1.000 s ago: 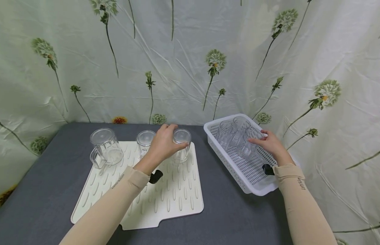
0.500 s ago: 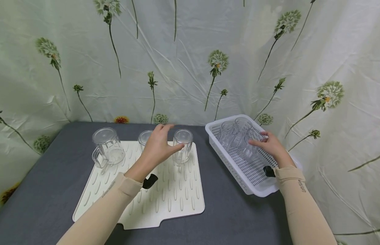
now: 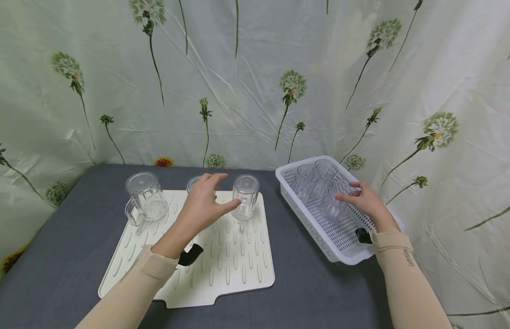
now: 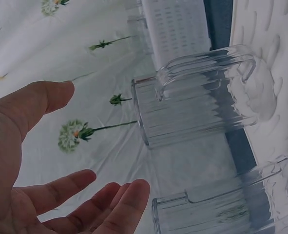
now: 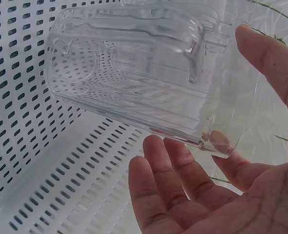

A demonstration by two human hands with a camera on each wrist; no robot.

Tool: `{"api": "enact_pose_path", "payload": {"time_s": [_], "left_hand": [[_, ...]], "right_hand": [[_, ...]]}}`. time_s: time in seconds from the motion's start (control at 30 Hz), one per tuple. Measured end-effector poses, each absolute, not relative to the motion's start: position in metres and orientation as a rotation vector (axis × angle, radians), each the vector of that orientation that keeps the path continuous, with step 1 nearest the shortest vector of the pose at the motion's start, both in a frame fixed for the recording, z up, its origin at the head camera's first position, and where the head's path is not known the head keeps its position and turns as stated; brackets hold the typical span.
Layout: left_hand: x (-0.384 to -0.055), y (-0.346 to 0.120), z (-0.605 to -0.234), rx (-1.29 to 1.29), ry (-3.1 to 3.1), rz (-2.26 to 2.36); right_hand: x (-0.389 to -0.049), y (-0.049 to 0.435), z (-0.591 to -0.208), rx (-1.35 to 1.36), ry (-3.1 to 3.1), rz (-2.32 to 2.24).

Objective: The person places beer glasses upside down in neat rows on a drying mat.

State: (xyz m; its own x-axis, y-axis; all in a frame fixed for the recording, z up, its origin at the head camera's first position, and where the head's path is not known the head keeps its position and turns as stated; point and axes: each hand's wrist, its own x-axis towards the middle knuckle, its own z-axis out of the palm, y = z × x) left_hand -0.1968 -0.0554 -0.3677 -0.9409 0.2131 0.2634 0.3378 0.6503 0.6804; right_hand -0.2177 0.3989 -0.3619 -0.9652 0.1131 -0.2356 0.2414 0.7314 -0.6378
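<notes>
My left hand (image 3: pixel 201 205) hovers over the white drying mat (image 3: pixel 234 269), thumb and fingers spread and holding nothing. Just past its thumb, an upside-down glass mug (image 3: pixel 245 198) stands on the mat; in the left wrist view this mug (image 4: pixel 192 102) is apart from the hand. A second mug (image 3: pixel 193 182) is mostly hidden behind the left hand. A larger mug (image 3: pixel 146 196) stands at the mat's left. In the white basket (image 3: pixel 308 228), my right hand (image 3: pixel 368 203) grips a clear glass mug (image 5: pixel 134 87) near its end, fingers below and thumb above.
Further clear glasses (image 3: pixel 306 180) stand in the basket's far end, close to the gripped mug. The dark grey table (image 3: pixel 296 292) shows between mat and basket. A flower-printed curtain (image 3: pixel 247 91) hangs behind the table's far edge.
My left hand has let go of the right-hand mug on the mat and drawn back to the left, fingers spread. The right hand stays at the mug in the basket.
</notes>
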Motion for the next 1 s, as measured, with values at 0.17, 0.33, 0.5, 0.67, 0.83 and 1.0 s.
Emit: {"api": "enact_pose_path", "payload": {"time_s": [0.17, 0.33, 0.5, 0.67, 0.83, 1.0], "left_hand": [[-0.19, -0.06, -0.37, -0.459, -2.693, -1.207], [-0.184, -0.066, -0.375, -0.479, -2.669, -1.284], [-0.177, -0.071, -0.381, -0.5, -2.659, -1.377], [-0.17, -0.075, -0.388, -0.539, -2.644, -1.466], [-0.166, -0.077, -0.395, -0.574, -2.622, -1.525], [-0.166, -0.08, -0.402, -0.575, -2.62, -1.544]], "right_hand": [[-0.214, 0.4, -0.364, 0.285, 2.766, -1.017], [-0.211, 0.4, -0.365, 0.285, 2.781, -0.995], [-0.208, 0.401, -0.367, 0.27, 2.805, -0.968], [-0.201, 0.404, -0.368, 0.3, 2.795, -0.994], [-0.192, 0.404, -0.366, 0.358, 2.776, -1.06], [-0.183, 0.403, -0.362, 0.378, 2.772, -1.121]]}}
